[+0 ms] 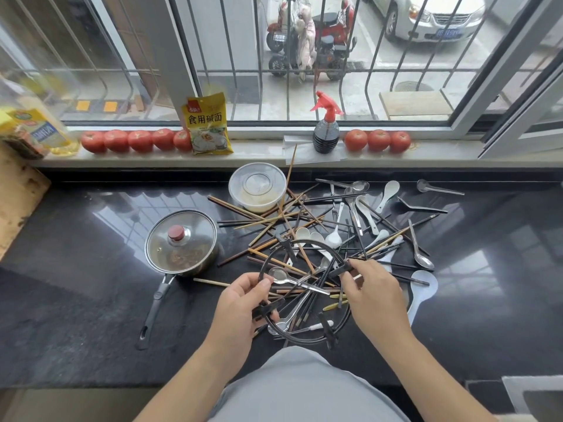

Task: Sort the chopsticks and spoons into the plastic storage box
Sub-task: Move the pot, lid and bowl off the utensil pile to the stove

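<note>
1. Chopsticks (275, 220) and spoons (364, 208) lie tangled in a heap on the dark countertop (91, 269), between the lidded saucepan (181, 239) and the counter's right side.
2. Both hands hold a round, clear lid with a black rim and clip latches (304, 292), just over the near part of the heap; the left hand (243, 303) pinches a latch at its left edge, the right hand (371, 287) grips a latch at its right.
3. Sorting looks not yet begun, I'd judge; the lid likely belongs to the storage box.
4. Next, the lid needs setting aside, clear of the pile. The clear round container (257, 185) stands behind the heap.
</note>
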Demonstrator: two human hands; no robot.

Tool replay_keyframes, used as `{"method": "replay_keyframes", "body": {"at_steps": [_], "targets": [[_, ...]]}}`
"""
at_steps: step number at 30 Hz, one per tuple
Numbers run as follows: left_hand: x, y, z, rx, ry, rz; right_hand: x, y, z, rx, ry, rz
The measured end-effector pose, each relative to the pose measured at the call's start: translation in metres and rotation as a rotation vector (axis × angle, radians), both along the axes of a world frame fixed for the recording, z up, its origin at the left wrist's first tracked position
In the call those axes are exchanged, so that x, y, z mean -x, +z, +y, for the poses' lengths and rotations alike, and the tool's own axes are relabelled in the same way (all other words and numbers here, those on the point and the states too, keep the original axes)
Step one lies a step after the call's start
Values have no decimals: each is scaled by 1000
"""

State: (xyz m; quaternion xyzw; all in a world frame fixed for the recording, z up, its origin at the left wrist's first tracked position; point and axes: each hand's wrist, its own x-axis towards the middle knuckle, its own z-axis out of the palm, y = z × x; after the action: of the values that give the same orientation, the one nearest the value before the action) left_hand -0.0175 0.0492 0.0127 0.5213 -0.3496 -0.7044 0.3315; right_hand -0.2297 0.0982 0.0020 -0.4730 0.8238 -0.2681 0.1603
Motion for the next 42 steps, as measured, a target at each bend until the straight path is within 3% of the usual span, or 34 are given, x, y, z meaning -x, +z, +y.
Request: {"method": "replay_keyframes", "body": {"at_steps": [4,7,9,16,29,34,42], "targets": [[-1,-4,1,-17,7,-15,7,-2,-2,-73,-14,-331],[-1,-3,-2,18,-10,-35,7,4,-3,-85,-99,-835],[0,0,-3,47,-40,-53,6,4,-5,-68,-127,-986],[3,-1,-4,95,-108,-101,4,-3,-11,-39,-176,-968],[8,2,-2,31,-40,-43,0,-6,-14,15,-264,-954],[6,4,-1,60,-39,-86,-1,-2,-10,66,-263,-1038],[4,-6,-5,8,57,-231,4,-9,-7,-75,-200,-1229]]}}
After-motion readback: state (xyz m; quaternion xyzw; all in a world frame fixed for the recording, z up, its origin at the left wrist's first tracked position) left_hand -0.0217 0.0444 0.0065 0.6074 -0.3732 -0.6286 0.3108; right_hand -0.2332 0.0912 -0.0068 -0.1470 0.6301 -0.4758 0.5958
